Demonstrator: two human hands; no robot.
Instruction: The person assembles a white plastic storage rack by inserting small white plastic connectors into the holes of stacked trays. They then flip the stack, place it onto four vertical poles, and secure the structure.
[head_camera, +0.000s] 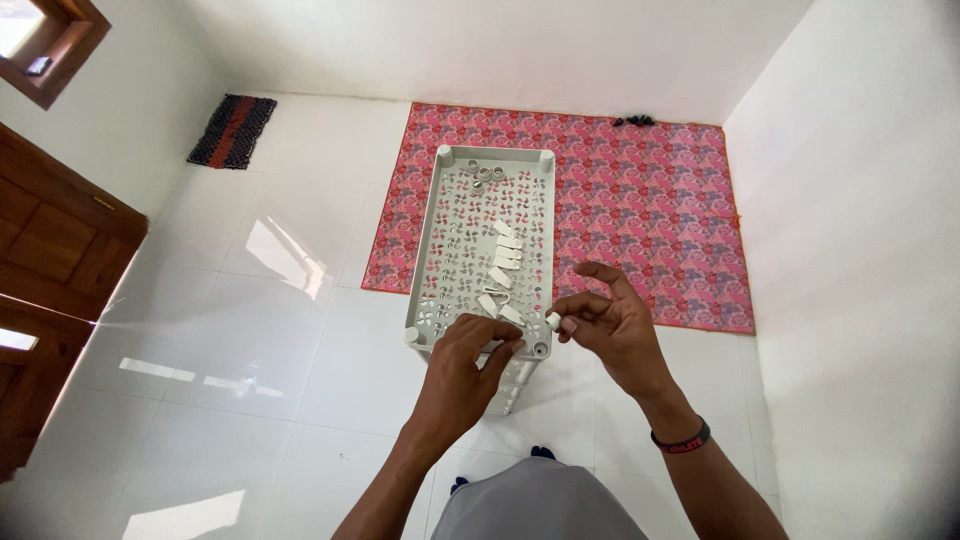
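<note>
A light grey perforated plastic shelf tray (446, 215) stands in front of me, with several small white tube pieces (505, 255) lying on it and a few grey rings (487, 177) near its far end. My left hand (470, 355) rests at the tray's near edge, its fingers closed around a small white piece by the near right corner. My right hand (605, 320) hovers just right of the tray, pinching a small white cap (552, 320) between thumb and fingertips. A dark wristband (682, 440) sits on my right wrist.
A pink floral mat (640, 200) lies on the white tiled floor under the tray's far part. A dark striped doormat (232, 130) sits at the far left near a wooden door (50, 270). White walls close in on the right and far side.
</note>
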